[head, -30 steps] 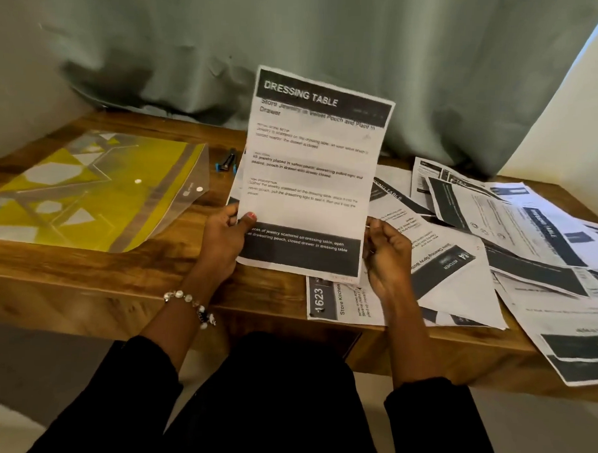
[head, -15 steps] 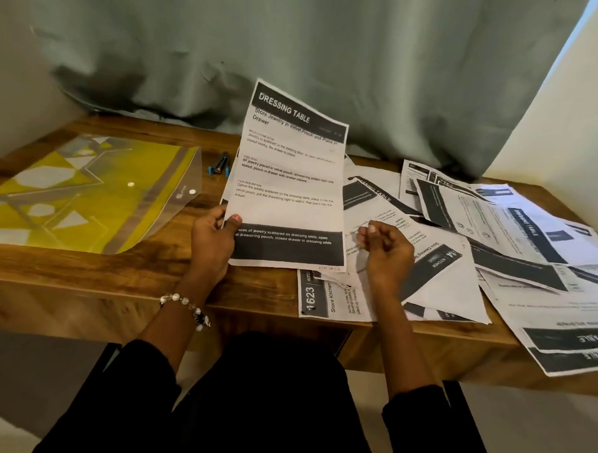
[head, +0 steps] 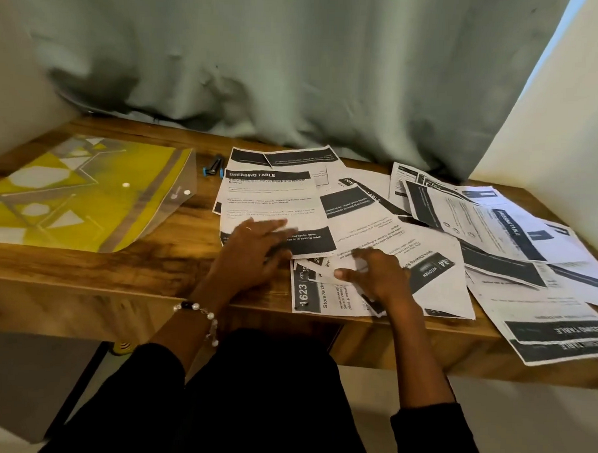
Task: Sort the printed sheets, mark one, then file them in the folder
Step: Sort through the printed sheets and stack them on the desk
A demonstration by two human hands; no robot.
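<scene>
**Both hands down on the scattered sheets**

I see my left hand [head: 252,248] lying flat with its fingers straight, pressing the lower part of the "DRESSING TABLE" sheet [head: 271,208], which rests face up on the wooden table [head: 83,268]. A beaded bracelet [head: 201,316] circles that wrist. Just beside it, my right hand [head: 374,276] rests on the overlapping papers with fingers spread and slightly bent; I cannot tell whether the thumb and fingers are pinching an edge of paper or merely touching it. Under and just in front of that hand lies a sheet marked "1623" [head: 308,291], its near edge hanging over the table's rim. Beyond and outward from the right hand spreads a loose pile of printed sheets [head: 495,241], lying at different angles and overlapping, some upside down to me, with a few drooping over the table's near edge. Beyond the left hand, past the top of the pressed sheet, a blue and black pen [head: 214,166] lies on the wood. Well out from the left hand's outer side, the yellow translucent folder [head: 79,196] lies flat, apart from every sheet. A grey-green curtain [head: 297,72] hangs behind the table
</scene>
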